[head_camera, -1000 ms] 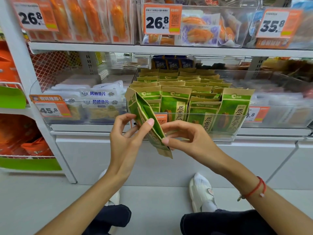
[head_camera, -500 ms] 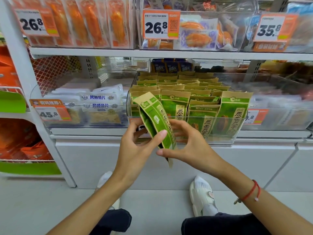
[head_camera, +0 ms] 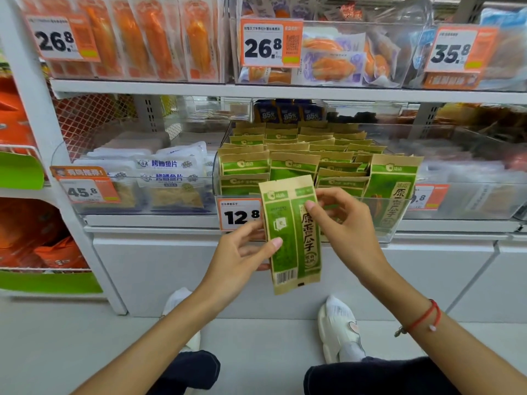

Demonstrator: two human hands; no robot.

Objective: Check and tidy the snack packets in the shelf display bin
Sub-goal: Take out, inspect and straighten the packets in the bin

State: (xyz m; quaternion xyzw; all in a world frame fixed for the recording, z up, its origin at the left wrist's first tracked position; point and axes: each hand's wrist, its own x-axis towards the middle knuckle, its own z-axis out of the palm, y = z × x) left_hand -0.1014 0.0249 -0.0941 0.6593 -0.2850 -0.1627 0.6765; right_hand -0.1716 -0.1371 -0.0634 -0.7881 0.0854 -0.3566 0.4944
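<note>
Green and brown, one snack packet [head_camera: 292,235] is standing upright in front of the clear display bin [head_camera: 399,220]. Left hand [head_camera: 236,258] is pinching its left edge, right hand [head_camera: 345,223] is pinching its top right, fingers curled. More green packets [head_camera: 296,163] are sitting inside the bin.

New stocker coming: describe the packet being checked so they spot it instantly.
Find the clear bin of green packets on the middle shelf, above the 12.8 tag. The packet is outside it, in front, held upright by both hands, barcode at the bottom.
</note>
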